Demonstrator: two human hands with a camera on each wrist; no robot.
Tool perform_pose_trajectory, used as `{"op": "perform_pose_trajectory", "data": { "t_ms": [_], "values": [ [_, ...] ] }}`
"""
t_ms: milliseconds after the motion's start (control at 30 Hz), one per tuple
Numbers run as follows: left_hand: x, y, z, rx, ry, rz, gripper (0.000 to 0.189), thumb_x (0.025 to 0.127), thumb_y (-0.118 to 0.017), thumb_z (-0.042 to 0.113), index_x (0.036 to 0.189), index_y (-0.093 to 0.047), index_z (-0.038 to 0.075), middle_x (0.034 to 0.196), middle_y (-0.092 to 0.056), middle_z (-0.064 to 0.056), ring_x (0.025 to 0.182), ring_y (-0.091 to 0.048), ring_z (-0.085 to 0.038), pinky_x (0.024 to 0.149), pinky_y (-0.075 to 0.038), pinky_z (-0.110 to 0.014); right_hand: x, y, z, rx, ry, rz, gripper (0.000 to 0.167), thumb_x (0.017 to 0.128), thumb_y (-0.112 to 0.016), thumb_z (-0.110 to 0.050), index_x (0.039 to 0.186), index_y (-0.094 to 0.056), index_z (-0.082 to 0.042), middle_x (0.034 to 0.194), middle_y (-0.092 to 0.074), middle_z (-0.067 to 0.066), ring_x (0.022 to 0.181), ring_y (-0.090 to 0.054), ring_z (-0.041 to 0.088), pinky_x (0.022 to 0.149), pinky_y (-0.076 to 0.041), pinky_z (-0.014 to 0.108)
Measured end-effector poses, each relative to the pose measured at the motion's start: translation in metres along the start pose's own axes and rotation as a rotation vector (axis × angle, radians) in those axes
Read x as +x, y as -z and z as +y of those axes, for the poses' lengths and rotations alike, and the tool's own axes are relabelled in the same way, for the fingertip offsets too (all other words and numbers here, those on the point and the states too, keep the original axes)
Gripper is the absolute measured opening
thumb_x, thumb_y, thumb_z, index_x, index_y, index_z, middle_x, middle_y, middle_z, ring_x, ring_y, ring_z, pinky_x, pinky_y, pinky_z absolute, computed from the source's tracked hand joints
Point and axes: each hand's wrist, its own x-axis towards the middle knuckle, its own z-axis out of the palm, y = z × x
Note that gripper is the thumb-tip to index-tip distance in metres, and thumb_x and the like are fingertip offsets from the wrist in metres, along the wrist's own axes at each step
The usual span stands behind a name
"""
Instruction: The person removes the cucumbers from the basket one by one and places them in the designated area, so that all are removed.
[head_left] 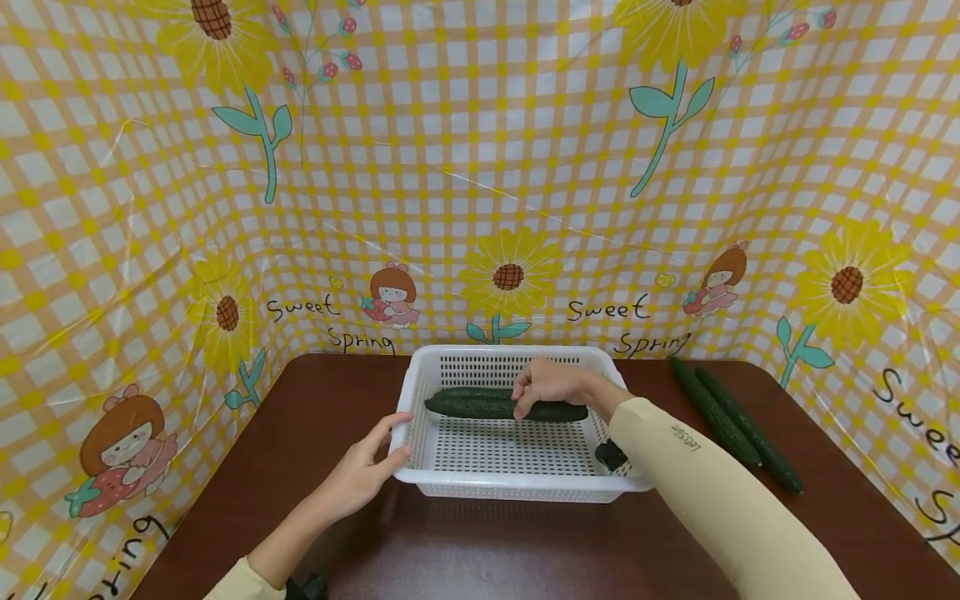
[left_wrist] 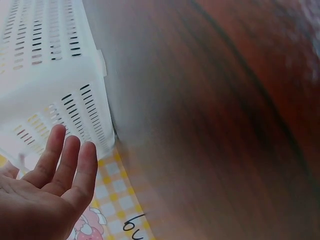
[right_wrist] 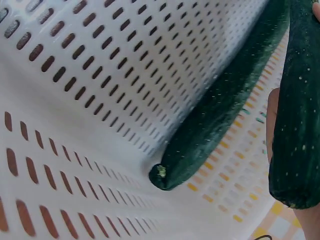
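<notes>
A dark green cucumber (head_left: 465,408) is in my right hand (head_left: 551,383), thumb and fingers round its middle, inside a white perforated plastic basket (head_left: 517,478). In the right wrist view the held cucumber (right_wrist: 302,110) shows its blunt end. Behind it, a second cucumber (right_wrist: 215,115) lies along the basket's far side, partly hidden in the head view. My left hand (head_left: 360,471) is at the basket's left rim, thumb and forefinger touching it. Three fairly straight fingers (left_wrist: 65,165) of that hand show beside the basket's outer wall in the left wrist view.
Two more cucumbers (head_left: 738,425) lie side by side on the dark brown table (head_left: 300,433), right of the basket. A checked sunflower-print cloth (head_left: 480,183) surrounds the back and sides. A black wrist device (head_left: 611,456) is at the right wrist.
</notes>
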Motion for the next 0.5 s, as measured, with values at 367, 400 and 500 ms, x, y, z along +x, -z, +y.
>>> {"op": "perform_pose_trajectory", "data": {
  "t_ms": [367,400,500],
  "values": [
    [0.000,0.000,-0.001,0.002,-0.011,0.001,0.051,0.102,-0.058,0.039,0.149,-0.043,0.026,0.131,-0.062,-0.013,0.112,-0.059,-0.024,0.089,-0.047,-0.043,-0.010,0.005,-0.013,-0.005,0.033,0.050,0.016,0.077,-0.085,-0.014,0.089,-0.077,-0.007,0.107,-0.070,0.003,0.099,-0.060,0.018,0.086,-0.050,0.035],
    [0.000,0.000,-0.001,0.003,-0.012,0.003,0.051,0.102,-0.058,0.039,0.149,-0.043,0.026,0.131,-0.062,-0.013,0.112,-0.059,-0.024,0.089,-0.047,-0.043,-0.011,0.006,-0.014,-0.011,0.037,0.061,0.017,0.077,-0.085,-0.015,0.090,-0.077,-0.007,0.108,-0.070,0.004,0.099,-0.060,0.018,0.086,-0.051,0.035],
    [0.001,0.000,0.000,0.002,-0.013,0.008,0.052,0.102,-0.059,0.040,0.149,-0.043,0.025,0.132,-0.062,-0.013,0.113,-0.059,-0.023,0.089,-0.047,-0.043,-0.016,0.009,-0.018,-0.011,0.040,0.088,0.017,0.078,-0.084,-0.015,0.092,-0.077,-0.006,0.109,-0.070,0.005,0.101,-0.061,0.018,0.087,-0.051,0.036]
  ]
}}
